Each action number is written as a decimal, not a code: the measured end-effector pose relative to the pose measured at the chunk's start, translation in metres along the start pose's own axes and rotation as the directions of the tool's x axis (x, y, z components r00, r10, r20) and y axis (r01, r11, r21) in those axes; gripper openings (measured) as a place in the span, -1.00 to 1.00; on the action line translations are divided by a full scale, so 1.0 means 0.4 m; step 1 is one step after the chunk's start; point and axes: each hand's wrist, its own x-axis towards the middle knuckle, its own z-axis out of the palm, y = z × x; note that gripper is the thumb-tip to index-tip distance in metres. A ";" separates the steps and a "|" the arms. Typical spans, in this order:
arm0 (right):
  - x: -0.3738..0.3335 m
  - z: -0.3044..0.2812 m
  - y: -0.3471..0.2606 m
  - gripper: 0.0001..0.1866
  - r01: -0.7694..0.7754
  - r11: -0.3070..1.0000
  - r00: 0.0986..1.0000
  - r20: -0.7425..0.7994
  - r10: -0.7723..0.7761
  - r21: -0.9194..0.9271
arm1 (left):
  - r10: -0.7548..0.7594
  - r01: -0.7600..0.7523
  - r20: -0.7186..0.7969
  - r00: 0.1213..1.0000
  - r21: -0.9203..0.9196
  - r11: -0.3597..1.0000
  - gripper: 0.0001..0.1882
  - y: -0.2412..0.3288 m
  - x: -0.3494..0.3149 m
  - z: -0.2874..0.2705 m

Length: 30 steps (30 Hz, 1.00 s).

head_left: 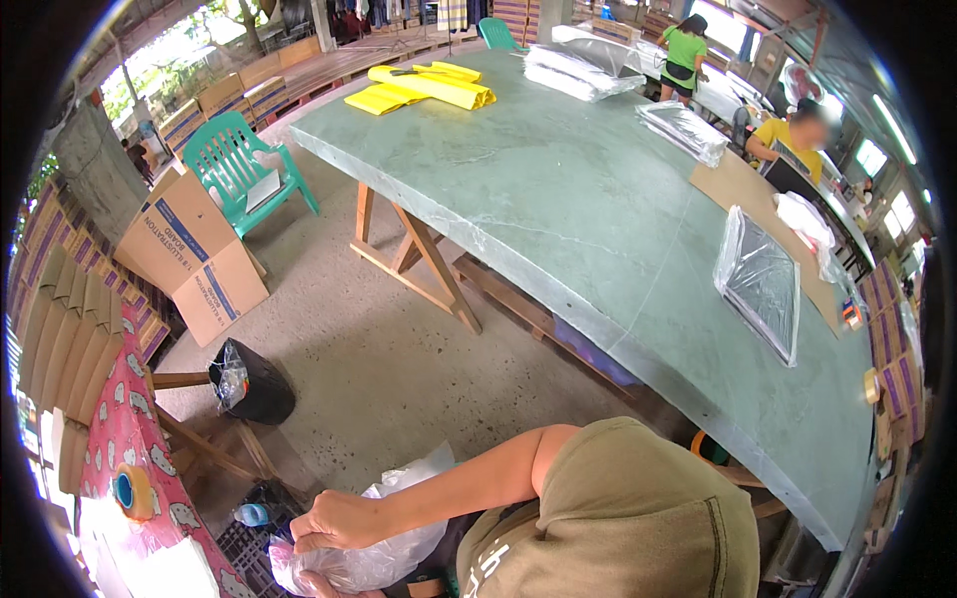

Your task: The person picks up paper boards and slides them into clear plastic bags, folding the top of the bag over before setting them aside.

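Note:
My right arm reaches across the lower part of the view to a crumpled, see-through plastic bag (pixel 414 533). The closed fingers of my right hand (pixel 339 520) pinch the bag near its left end, where it looks pinkish. Below it, at the lower edge, my left hand (pixel 337 586) shows only in part, with its fingers against the bag's underside. What the bag holds cannot be made out. Just left of my hands is a bottle with a blue cap (pixel 253 514), beside a dark plastic crate (pixel 244 548).
A pink patterned cloth (pixel 120 429) carries a tape roll (pixel 132 492) at left. A black bin (pixel 254 384), an opened cardboard box (pixel 204 259) and a green chair (pixel 244 164) stand beyond. The large green table (pixel 518 189) holds yellow sheets (pixel 429 88) and wrapped packs (pixel 760 284). Two people work at far right.

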 end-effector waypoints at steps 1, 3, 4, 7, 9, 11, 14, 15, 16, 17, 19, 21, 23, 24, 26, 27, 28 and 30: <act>0.002 0.002 -0.003 -0.78 -0.011 1.000 1.000 0.009 0.011 0.013 | 0.007 -0.007 0.014 1.000 0.006 1.000 -0.63 -0.003 -0.001 -0.004; -0.002 0.009 0.005 -0.79 0.036 0.998 0.999 -0.007 -0.036 -0.046 | -0.010 0.010 -0.013 1.000 -0.039 0.999 -0.59 -0.004 -0.009 -0.004; -0.004 0.015 0.007 -0.80 0.059 0.995 0.998 -0.014 -0.061 -0.076 | -0.033 0.028 -0.056 0.998 -0.087 0.996 -0.58 -0.003 -0.015 -0.005; -0.010 0.032 0.009 -0.79 0.038 0.996 0.999 0.010 -0.038 -0.083 | -0.107 0.081 -0.144 0.984 -0.179 0.981 -0.53 0.011 -0.033 0.002; -0.013 0.034 0.012 -0.77 0.042 0.999 0.999 -0.005 -0.042 -0.026 | -0.082 0.055 -0.160 0.984 -0.167 0.985 -0.52 0.011 -0.039 0.000; -0.009 0.043 0.022 -0.76 0.061 0.998 0.998 -0.027 -0.061 0.004 | 0.020 -0.034 -0.156 0.988 -0.087 0.996 -0.52 -0.005 -0.043 -0.023; -0.011 0.031 0.008 -0.75 0.051 0.998 0.998 -0.043 -0.052 -0.042 | 0.304 -0.305 0.058 0.951 0.355 0.884 -0.59 0.025 -0.051 -0.007; -0.013 0.025 0.003 -0.75 0.006 0.998 1.000 -0.017 -0.007 -0.062 | 0.344 -0.340 0.061 0.937 0.385 0.858 -0.61 0.025 -0.056 -0.005; -0.004 0.026 0.003 -0.75 -0.033 0.997 0.999 0.017 0.035 -0.075 | 0.388 -0.374 0.057 0.920 0.423 0.825 -0.64 0.023 -0.055 -0.015; -0.004 0.027 0.010 -0.75 -0.008 0.999 1.000 0.009 0.008 -0.045 | 0.428 -0.411 0.068 0.901 0.447 0.794 -0.66 0.024 -0.061 -0.014; 0.006 0.041 0.046 -0.75 0.049 0.998 0.999 0.000 -0.049 0.028 | 0.366 -0.346 -0.037 0.930 0.254 0.903 -0.65 0.019 -0.058 -0.024; 0.006 0.034 0.032 -0.75 -0.030 0.970 0.983 0.181 -0.014 0.241 | 0.178 -0.196 -0.178 0.968 -0.091 0.976 -0.65 0.017 -0.058 -0.032; 0.002 0.030 0.013 -0.74 -0.106 0.928 0.951 0.308 -0.010 0.357 | 0.394 -0.367 -0.079 0.916 0.236 0.900 -0.69 0.018 -0.059 -0.036; 0.002 0.027 0.005 -0.74 -0.131 0.917 0.937 0.350 -0.010 0.378 | 0.483 -0.442 -0.010 0.875 0.388 0.809 -0.70 0.015 -0.054 -0.039; 0.006 0.031 0.006 -0.74 -0.191 0.853 0.925 0.381 -0.009 0.485 | 0.441 -0.399 -0.183 0.878 0.226 0.888 -0.70 -0.028 -0.046 -0.092; 0.009 0.035 0.019 -0.74 -0.223 0.790 0.930 0.368 -0.003 0.572 | 0.404 -0.380 -0.260 0.877 0.139 0.915 -0.70 -0.043 -0.049 -0.126; 0.013 0.040 0.031 -0.73 -0.252 0.715 0.934 0.356 0.005 0.652 | 0.471 -0.395 -0.181 0.863 0.340 0.854 -0.69 -0.049 -0.057 -0.163; 0.038 0.032 0.020 -0.73 -0.283 0.603 0.938 0.347 0.010 0.746 | 0.487 -0.405 -0.151 0.860 0.378 0.833 -0.68 -0.023 -0.083 -0.155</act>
